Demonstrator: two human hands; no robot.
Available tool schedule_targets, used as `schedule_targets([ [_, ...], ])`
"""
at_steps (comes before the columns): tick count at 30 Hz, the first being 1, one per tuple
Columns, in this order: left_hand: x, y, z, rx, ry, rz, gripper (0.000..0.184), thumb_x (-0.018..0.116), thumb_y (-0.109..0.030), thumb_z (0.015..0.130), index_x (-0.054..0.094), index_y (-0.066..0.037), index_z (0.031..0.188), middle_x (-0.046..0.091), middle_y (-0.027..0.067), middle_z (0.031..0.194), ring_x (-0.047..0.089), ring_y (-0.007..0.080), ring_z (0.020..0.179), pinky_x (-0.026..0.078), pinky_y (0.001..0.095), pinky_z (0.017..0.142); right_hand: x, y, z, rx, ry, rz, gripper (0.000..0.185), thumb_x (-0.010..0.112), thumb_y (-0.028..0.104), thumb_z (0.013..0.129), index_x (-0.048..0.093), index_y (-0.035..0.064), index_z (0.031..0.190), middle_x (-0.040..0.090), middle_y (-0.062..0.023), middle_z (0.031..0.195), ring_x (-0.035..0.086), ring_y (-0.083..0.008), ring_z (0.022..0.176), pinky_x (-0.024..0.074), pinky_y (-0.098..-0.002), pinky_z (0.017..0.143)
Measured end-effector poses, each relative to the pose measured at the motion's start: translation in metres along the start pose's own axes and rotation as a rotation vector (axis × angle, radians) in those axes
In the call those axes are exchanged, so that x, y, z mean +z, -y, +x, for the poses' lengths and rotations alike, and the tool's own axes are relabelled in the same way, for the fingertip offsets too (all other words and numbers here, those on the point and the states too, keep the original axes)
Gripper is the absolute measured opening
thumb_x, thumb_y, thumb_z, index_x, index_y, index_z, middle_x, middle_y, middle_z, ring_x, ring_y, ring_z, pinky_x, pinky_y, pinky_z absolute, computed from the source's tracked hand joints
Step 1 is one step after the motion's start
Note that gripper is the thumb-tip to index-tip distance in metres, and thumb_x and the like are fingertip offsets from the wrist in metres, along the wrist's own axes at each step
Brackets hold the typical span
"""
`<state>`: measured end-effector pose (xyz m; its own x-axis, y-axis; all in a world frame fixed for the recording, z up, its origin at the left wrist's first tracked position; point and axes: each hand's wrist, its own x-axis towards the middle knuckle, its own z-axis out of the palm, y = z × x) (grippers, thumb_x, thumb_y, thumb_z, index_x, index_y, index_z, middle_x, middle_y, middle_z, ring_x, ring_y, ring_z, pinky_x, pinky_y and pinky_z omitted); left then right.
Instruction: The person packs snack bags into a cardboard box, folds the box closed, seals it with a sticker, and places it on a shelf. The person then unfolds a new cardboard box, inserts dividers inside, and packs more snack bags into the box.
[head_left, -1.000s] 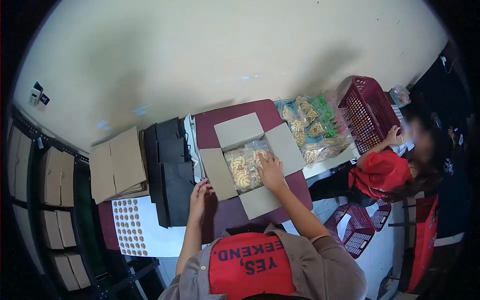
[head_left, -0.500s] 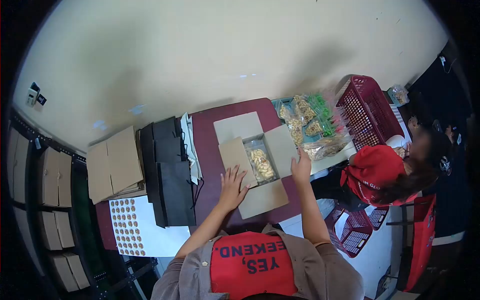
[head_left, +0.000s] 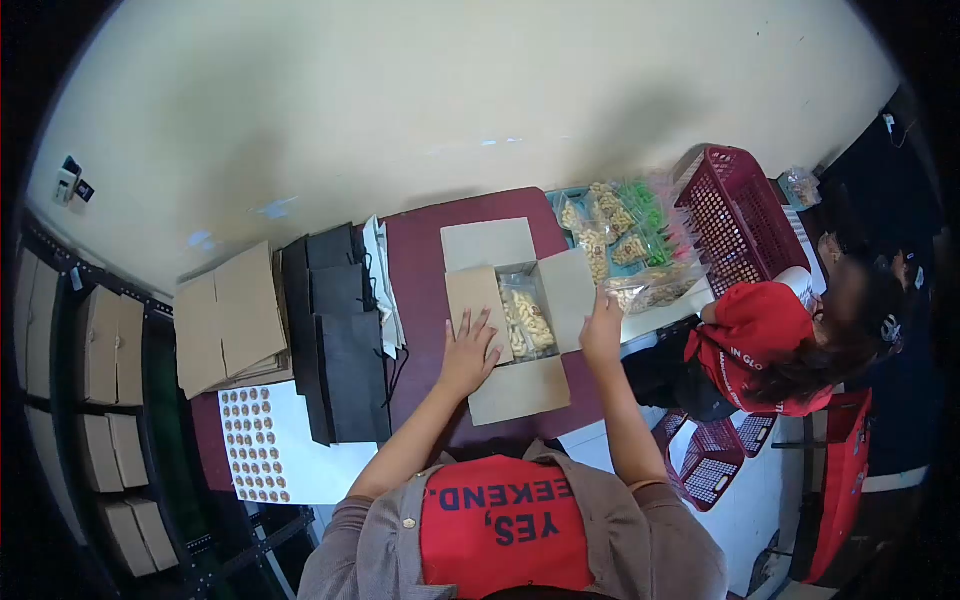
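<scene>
An opened cardboard box (head_left: 520, 392) sits on the dark red table (head_left: 425, 245), its flaps spread outward on several sides. Inside lies a clear plastic bag of pale, curved snack pieces (head_left: 530, 325), partly covered by the left flap. My left hand (head_left: 470, 355) rests flat on that left flap (head_left: 475, 295) with its fingers spread. At the outer edge of the right flap (head_left: 566, 295), my right hand (head_left: 602, 335) holds on, thumb on the near face and the other fingers partly hidden.
Black folders or bags (head_left: 345, 350) and flat cardboard (head_left: 225, 320) stand to the left, above a sticker sheet (head_left: 335, 470). Bagged snacks (head_left: 610, 225) fill a tray at right, by a red basket (head_left: 740, 220). A person in red (head_left: 755, 345) is beside them.
The box has turned slightly clockwise: its far flap has shifted right and its near flap left. Both hands stay on the same flaps.
</scene>
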<state>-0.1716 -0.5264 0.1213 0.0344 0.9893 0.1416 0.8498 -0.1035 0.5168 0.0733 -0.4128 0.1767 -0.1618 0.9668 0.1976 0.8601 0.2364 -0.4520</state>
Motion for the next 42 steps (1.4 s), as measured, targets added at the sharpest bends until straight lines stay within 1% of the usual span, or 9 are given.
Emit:
schedule_targets([
  [2, -0.004, -0.004, -0.002, -0.025, 0.001, 0.004, 0.039, 0.054, -0.034, 0.095, 0.058, -0.008, 0.123, 0.03, 0.0108, 0.158, 0.021, 0.0402, 0.147, 0.015, 0.0672, 0.113, 0.014, 0.02, -0.014, -0.196, -0.237, -0.474, 0.046, 0.052, 0.006, 0.09, 0.052, 0.0039, 0.137, 0.053, -0.0208, 0.137, 0.044, -0.0343, 0.133, 0.03, -0.0562, 0.11],
  [3, -0.005, -0.005, -0.003, -0.027, 0.014, 0.014, 0.038, 0.055, -0.033, 0.094, 0.057, -0.009, 0.123, 0.031, 0.0105, 0.157, 0.02, 0.0394, 0.147, 0.016, 0.0672, 0.113, 0.029, 0.016, -0.021, -0.321, -0.155, -0.432, 0.047, 0.049, 0.012, 0.095, 0.047, 0.0069, 0.142, 0.041, -0.0167, 0.149, 0.028, -0.038, 0.143, 0.0173, -0.063, 0.114],
  [9, -0.015, -0.005, 0.009, 0.046, -0.066, 0.042, 0.05, 0.059, -0.034, 0.09, 0.052, -0.008, 0.132, 0.042, 0.0129, 0.148, 0.035, 0.0389, 0.137, 0.021, 0.064, 0.112, 0.07, 0.048, -0.036, -0.364, 0.466, -0.038, 0.041, 0.05, 0.011, 0.094, 0.053, 0.0043, 0.135, 0.049, -0.0199, 0.142, 0.032, -0.0395, 0.142, 0.0198, -0.0593, 0.115],
  [13, -0.018, 0.003, 0.028, 0.08, 0.054, 0.028, 0.057, 0.058, -0.039, 0.09, 0.048, -0.01, 0.139, 0.037, 0.0107, 0.153, 0.029, 0.0382, 0.142, 0.02, 0.0594, 0.115, 0.077, 0.044, -0.037, -0.35, 0.172, 0.492, 0.043, 0.046, -0.007, 0.09, 0.054, -0.0003, 0.131, 0.051, -0.0236, 0.138, 0.045, -0.0429, 0.131, 0.0363, -0.0428, 0.111],
  [16, -0.004, 0.006, 0.027, 0.116, -0.057, 0.049, 0.057, 0.057, -0.04, 0.091, 0.048, -0.011, 0.139, 0.033, 0.011, 0.156, 0.023, 0.0385, 0.145, 0.018, 0.0595, 0.116, 0.085, 0.024, -0.031, -0.304, 0.168, 0.529, 0.045, 0.044, -0.01, 0.089, 0.054, -0.0005, 0.132, 0.051, -0.0243, 0.139, 0.048, -0.0419, 0.129, 0.0392, -0.0413, 0.108],
  [25, 0.002, 0.011, 0.031, 0.083, 0.01, 0.109, 0.057, 0.054, -0.044, 0.091, 0.051, -0.012, 0.138, 0.035, 0.0109, 0.156, 0.024, 0.0393, 0.146, 0.018, 0.0595, 0.116, 0.068, 0.033, -0.02, -0.306, 0.346, 0.365, 0.043, 0.044, -0.009, 0.087, 0.054, -0.0047, 0.128, 0.051, -0.0243, 0.138, 0.049, -0.0406, 0.128, 0.0393, -0.0424, 0.11],
  [28, 0.001, 0.009, 0.025, 0.078, 0.008, 0.117, 0.057, 0.053, -0.044, 0.091, 0.051, -0.012, 0.138, 0.036, 0.0109, 0.155, 0.025, 0.0388, 0.146, 0.018, 0.0601, 0.116, 0.047, 0.036, -0.027, -0.468, 0.17, 0.295, 0.047, 0.048, -0.008, 0.086, 0.055, 0.0018, 0.131, 0.051, -0.0206, 0.14, 0.048, -0.0373, 0.131, 0.04, -0.0416, 0.109],
  [37, 0.001, -0.003, -0.017, 0.1, 0.078, 0.089, 0.061, 0.055, -0.041, 0.09, 0.047, -0.009, 0.142, 0.032, 0.0096, 0.157, 0.02, 0.0363, 0.148, 0.014, 0.0605, 0.117, -0.028, 0.005, -0.099, -0.671, 0.638, -0.062, 0.063, 0.058, 0.001, 0.082, 0.045, 0.0115, 0.142, 0.036, -0.0154, 0.153, 0.029, -0.0361, 0.145, 0.0261, -0.0501, 0.117],
  [42, 0.002, -0.006, -0.016, 0.08, 0.047, 0.066, 0.06, 0.055, -0.041, 0.09, 0.048, -0.009, 0.141, 0.032, 0.0087, 0.158, 0.021, 0.0363, 0.148, 0.015, 0.0609, 0.116, -0.029, 0.003, -0.131, -0.673, 0.684, -0.187, 0.073, 0.067, 0.009, 0.079, 0.041, 0.0162, 0.147, 0.031, -0.0148, 0.155, 0.027, -0.0369, 0.145, 0.0206, -0.0506, 0.119],
])
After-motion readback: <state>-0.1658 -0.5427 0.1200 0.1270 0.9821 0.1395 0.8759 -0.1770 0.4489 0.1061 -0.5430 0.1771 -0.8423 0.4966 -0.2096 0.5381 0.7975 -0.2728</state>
